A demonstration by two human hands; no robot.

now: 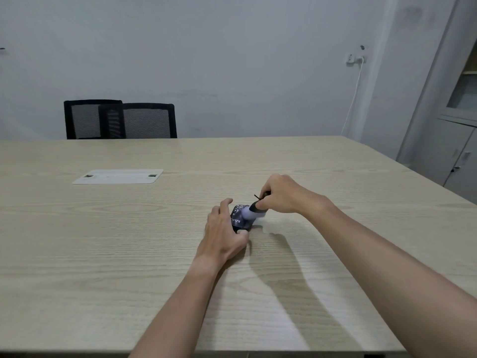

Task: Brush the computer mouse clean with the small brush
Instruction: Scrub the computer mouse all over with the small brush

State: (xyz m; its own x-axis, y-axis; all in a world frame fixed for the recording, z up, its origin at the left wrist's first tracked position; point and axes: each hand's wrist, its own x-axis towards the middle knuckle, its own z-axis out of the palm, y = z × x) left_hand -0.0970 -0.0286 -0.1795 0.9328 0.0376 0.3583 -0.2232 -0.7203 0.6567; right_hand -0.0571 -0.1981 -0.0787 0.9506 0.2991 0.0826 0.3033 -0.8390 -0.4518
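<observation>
Our right hand has its fingers curled tight round the dark handle of the small brush, whose pale bristles press on the top of the computer mouse. Our left hand cups the mouse from its left side, thumb against the near end, fingers bent round the far edge. The mouse sits mid-worktop. We judge it light, hard and smooth, so apt to slide; holding it by the flanks steadies it. The bristles look soft.
</observation>
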